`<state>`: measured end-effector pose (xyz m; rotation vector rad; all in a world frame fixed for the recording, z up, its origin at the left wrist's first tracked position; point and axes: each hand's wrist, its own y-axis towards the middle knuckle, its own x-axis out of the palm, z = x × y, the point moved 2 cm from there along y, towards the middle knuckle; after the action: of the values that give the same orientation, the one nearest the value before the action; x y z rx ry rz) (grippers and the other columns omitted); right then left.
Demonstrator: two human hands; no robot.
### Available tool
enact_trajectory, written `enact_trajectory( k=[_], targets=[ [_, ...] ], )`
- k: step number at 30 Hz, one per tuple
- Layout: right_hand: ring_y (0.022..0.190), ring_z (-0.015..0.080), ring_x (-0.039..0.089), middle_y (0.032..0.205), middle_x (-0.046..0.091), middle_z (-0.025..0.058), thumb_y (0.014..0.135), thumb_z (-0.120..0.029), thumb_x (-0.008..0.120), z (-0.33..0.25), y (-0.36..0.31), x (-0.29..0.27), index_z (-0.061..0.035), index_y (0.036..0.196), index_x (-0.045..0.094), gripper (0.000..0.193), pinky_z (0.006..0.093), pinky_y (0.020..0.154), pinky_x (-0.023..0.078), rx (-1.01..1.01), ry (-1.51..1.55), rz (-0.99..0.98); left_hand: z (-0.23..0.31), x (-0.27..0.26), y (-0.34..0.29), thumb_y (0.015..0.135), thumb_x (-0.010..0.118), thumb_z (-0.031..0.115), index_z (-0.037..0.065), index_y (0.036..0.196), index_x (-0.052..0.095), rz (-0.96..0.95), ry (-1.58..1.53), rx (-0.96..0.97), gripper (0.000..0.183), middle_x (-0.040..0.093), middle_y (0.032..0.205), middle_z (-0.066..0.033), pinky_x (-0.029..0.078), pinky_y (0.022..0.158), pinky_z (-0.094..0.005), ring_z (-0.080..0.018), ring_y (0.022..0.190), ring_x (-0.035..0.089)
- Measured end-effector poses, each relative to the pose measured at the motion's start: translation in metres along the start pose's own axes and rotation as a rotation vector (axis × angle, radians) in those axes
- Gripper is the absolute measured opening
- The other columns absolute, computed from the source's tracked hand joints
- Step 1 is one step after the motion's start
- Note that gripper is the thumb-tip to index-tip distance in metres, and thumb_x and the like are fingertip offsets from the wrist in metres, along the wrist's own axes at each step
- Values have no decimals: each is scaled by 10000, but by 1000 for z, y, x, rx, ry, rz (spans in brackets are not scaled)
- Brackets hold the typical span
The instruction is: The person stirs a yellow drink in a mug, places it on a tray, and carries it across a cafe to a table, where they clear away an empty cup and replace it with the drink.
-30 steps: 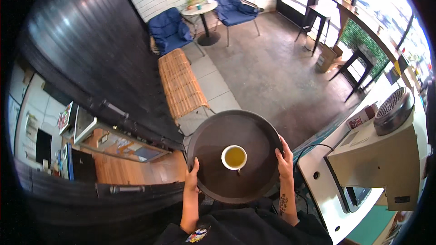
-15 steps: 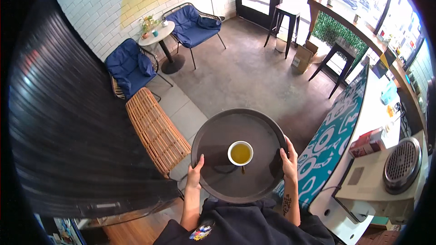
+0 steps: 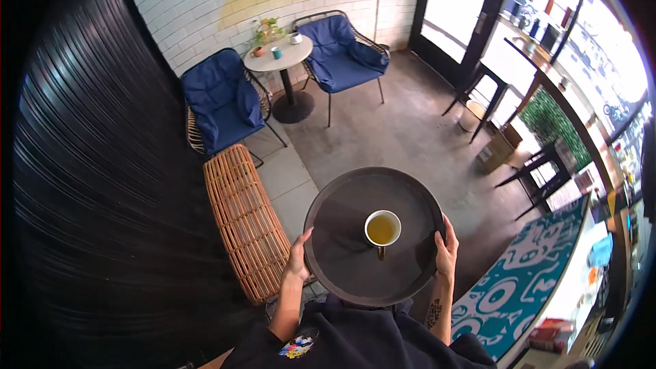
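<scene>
A round dark brown serving tray is held out in front of my body, between both hands. My left hand grips its left rim, thumb on the upper edge and fingers beneath. On the opposite rim my right hand holds it the same way. Near the tray's middle stands a white cup of yellowish-green liquid, upright, its handle pointing toward me. Neither hand touches the cup.
A rattan bench lies to the left. Beyond it are blue-cushioned chairs and a small round table with a plant and cups. To the right stand a teal patterned counter, a black stool and a cardboard box.
The view has turned and moved forward, so the table and chairs look nearer and farther right. The tray stays in both hands with the cup on it.
</scene>
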<state>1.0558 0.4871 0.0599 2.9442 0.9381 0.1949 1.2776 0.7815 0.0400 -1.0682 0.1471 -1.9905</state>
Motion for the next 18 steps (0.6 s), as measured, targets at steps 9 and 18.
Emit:
enact_trajectory(
  k=[9, 18],
  targets=[
    [1244, 153, 547, 1363, 594, 78, 982, -12, 553, 47, 231, 156, 10, 1443, 486, 466, 297, 1077, 400, 44, 44, -158, 118, 5, 177, 931, 661, 549, -27, 1354, 557, 357, 247, 182, 722, 629, 1278, -99, 480, 997, -338, -201, 1168, 597],
    [1021, 132, 643, 1144, 677, 65, 1019, -131, 575, 62, 440, 322, 10, 1289, 568, 306, 276, 901, 519, 231, 111, -415, 228, 14, 304, 956, 612, 559, -57, 1346, 542, 731, 157, 260, 732, 620, 1297, -131, 494, 994, -360, -226, 1185, 597]
  ],
)
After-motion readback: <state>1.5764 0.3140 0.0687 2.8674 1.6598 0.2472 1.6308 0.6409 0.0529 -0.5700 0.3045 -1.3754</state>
